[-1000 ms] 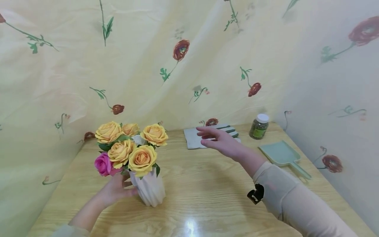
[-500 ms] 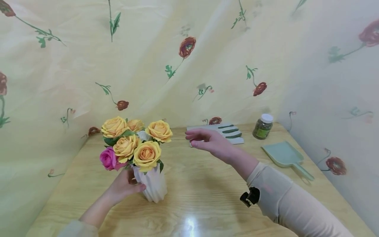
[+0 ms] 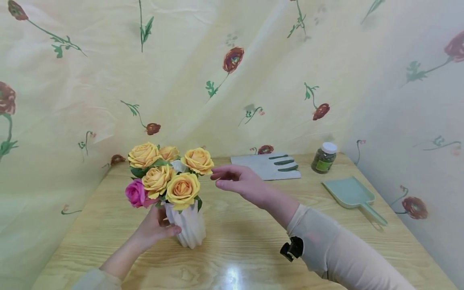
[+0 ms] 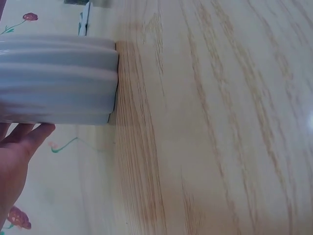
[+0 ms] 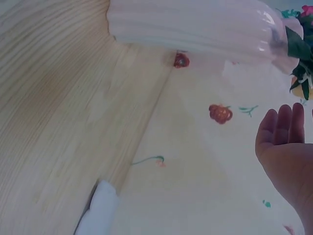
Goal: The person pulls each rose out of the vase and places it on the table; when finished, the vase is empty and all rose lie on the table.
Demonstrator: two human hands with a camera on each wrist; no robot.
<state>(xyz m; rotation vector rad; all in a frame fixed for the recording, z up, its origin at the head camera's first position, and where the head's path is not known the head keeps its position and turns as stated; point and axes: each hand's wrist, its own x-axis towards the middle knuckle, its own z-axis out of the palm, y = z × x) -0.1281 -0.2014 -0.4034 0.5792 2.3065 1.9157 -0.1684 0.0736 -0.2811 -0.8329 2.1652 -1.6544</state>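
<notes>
- Now left hand (image 3: 156,230) grips white vase (image 3: 186,227), upright on surface (image 3: 253,241), front-left.
- Right hand (image 3: 241,186) w/ fingers spread, holding nothing, just beside yellow roses (image 3: 174,177) in vase.

My white ribbed vase (image 3: 186,229) carries yellow-orange roses (image 3: 170,171) and one pink rose (image 3: 135,194); pale wood-grain table (image 3: 253,241), cream backdrop (image 3: 181,80) printed with red flowers.

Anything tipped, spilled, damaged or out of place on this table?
Nothing stands out. The white vase stands upright with its roses in it, steadied by the left hand; the right hand hovers open beside the blooms.
</notes>
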